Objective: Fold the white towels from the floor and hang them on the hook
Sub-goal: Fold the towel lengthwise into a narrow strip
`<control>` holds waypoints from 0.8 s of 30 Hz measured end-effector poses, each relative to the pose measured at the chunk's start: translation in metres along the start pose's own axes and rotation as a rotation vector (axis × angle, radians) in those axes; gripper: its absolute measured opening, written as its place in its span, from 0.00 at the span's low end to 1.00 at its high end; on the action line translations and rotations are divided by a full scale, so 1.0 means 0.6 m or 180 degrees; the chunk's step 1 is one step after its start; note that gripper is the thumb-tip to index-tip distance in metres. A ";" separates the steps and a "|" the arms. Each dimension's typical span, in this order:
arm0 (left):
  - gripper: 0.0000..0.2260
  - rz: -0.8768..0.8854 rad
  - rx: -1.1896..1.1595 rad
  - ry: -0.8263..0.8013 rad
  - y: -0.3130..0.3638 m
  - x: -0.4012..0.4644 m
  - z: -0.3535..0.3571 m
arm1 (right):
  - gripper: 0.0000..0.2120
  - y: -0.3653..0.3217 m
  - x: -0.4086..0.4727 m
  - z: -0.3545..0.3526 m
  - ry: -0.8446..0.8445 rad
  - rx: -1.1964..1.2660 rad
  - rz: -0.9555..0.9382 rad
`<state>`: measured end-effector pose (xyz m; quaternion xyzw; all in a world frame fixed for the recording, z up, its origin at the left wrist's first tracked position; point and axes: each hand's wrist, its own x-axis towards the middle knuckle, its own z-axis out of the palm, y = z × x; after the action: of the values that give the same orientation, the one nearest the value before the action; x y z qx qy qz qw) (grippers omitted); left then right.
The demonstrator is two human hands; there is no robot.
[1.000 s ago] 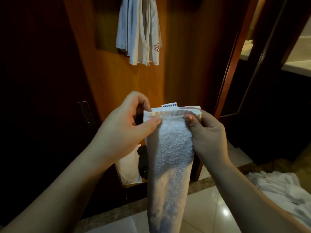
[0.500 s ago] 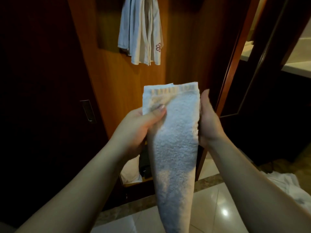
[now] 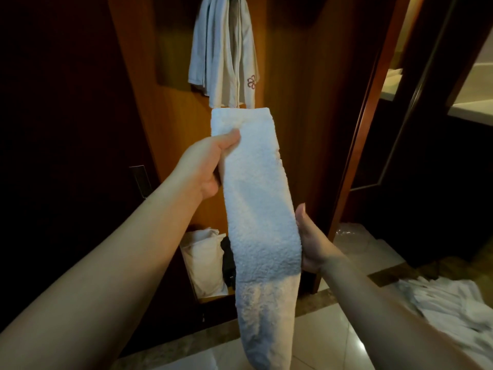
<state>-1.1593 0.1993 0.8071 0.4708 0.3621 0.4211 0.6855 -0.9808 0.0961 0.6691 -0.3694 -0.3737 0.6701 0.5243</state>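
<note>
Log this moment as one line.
left hand: grips towel near top | right hand: holds towel lower down | towels on hook: hanging | floor pile: waiting

You've got a plain white terry towel (image 3: 260,198), no pattern. Above it, hung towels (image 3: 222,52) look pale grey-white w/ a small pink flower emblem (image 3: 251,82). Behind it, wood panel (image 3: 301,108) is orange-brown. Right of it, floor pile (image 3: 450,300) is white.
</note>
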 end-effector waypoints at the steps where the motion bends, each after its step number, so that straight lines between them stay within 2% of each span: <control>1: 0.13 0.0008 -0.0008 -0.0014 0.003 0.002 0.002 | 0.43 -0.001 -0.001 0.001 -0.0081 0.0048 -0.0017; 4: 0.14 -0.0013 -0.0044 -0.0135 0.013 0.007 0.010 | 0.43 -0.008 0.000 0.000 -0.0217 -0.0317 -0.0146; 9: 0.10 -0.0066 -0.0114 -0.0420 0.031 0.012 0.017 | 0.43 -0.026 0.008 -0.006 -0.0093 -0.0784 -0.0318; 16: 0.18 -0.0132 -0.0384 -0.0904 0.047 0.015 0.020 | 0.47 -0.033 0.003 -0.016 -0.0371 -0.0388 -0.0015; 24: 0.17 0.0017 -0.0444 -0.0634 0.070 0.036 0.020 | 0.46 -0.023 0.011 -0.014 -0.0547 -0.0112 0.0043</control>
<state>-1.1502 0.2233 0.8487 0.4624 0.2608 0.3983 0.7480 -0.9687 0.1059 0.6770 -0.3223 -0.4265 0.6962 0.4792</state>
